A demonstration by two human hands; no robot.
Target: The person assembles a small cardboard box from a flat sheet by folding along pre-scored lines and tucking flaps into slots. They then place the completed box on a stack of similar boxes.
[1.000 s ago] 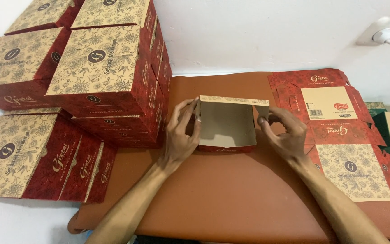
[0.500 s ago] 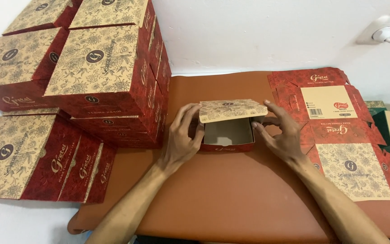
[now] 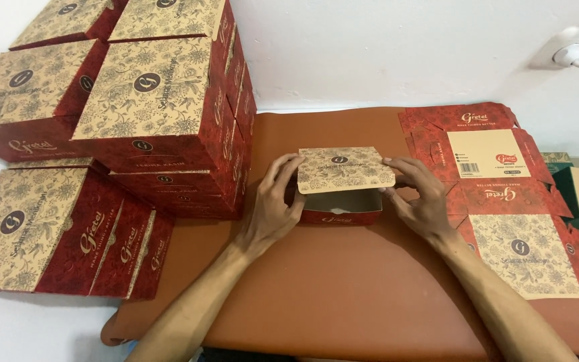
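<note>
Centre of frame: small red-and-tan carton (image 3: 340,194) on the brown bench (image 3: 343,295), its patterned lid (image 3: 344,169) tilted partway down, front gap showing; left hand (image 3: 273,204) cupped against the carton's left side, fingers on the lid edge; right hand (image 3: 418,198) curled at the right side, fingertips pinching the lid corner; flat unfolded cartons (image 3: 504,194) at right; stacked finished boxes (image 3: 149,114) upper left.

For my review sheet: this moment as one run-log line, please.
left hand: on small box left side | right hand: on lid, half lowered | flat box blanks right | stacked boxes left
</note>
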